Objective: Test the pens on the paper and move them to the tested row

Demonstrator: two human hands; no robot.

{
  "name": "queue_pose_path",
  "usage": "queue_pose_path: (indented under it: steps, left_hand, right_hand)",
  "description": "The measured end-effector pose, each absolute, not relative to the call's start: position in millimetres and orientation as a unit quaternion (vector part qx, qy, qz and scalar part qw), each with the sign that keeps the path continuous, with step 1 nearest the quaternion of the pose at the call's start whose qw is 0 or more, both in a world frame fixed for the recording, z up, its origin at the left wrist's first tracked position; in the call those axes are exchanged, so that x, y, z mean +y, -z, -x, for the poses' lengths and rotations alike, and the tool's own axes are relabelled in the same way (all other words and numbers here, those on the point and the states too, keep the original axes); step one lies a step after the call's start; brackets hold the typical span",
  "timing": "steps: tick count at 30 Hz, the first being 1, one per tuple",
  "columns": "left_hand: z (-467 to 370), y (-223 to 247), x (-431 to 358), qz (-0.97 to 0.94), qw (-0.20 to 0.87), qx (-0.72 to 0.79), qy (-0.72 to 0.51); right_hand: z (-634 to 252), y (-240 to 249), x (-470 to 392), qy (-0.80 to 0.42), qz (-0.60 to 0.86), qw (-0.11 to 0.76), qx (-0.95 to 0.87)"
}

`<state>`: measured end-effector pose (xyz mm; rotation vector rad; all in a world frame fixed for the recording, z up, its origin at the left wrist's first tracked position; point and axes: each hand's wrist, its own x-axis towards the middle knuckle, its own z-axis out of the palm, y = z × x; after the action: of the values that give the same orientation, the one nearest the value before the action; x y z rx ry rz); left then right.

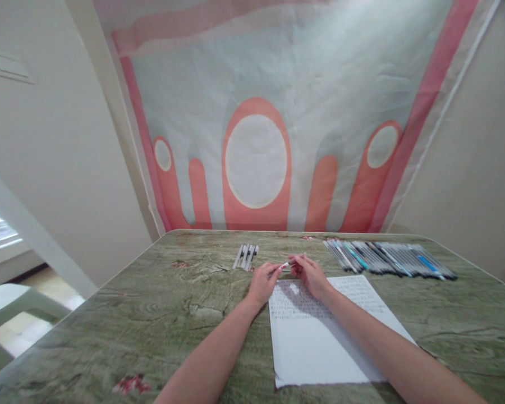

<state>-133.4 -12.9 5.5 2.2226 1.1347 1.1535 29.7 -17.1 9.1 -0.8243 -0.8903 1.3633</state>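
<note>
A slim pen (285, 265) with a pale barrel and a small red mark spans the gap between my two hands, above the far edge of a sheet of paper (320, 348). My left hand (262, 282) pinches its near-left end. The fingers of my right hand (309, 274) close round the other end, which they partly hide. Whether the pen's cap is on or off I cannot tell. Rows of small handwriting fill the upper part of the sheet, and my right forearm lies across it.
Several pens (246, 256) lie side by side just beyond my left hand. A long row of many pens (387, 259), mostly grey with some teal and blue, stretches along the back right of the wood-patterned table (185, 331). A chair (21, 325) stands at the left.
</note>
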Motion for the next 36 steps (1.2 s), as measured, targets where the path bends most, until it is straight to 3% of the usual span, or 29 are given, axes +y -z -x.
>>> queue_pose_path:
  steps: [16, 36]
  left_hand:
    - [134.9, -9.0, -17.0, -0.799, 0.149, 0.405, -0.418]
    - [135.2, -1.4, -10.8, -0.778, 0.165, 0.409, -0.449]
  right_hand:
    - [-29.6, -3.5, -16.9, -0.544, 0.413, 0.603, -0.412]
    - [-39.5, -3.2, -11.0, -0.527, 0.4, 0.647, -0.379]
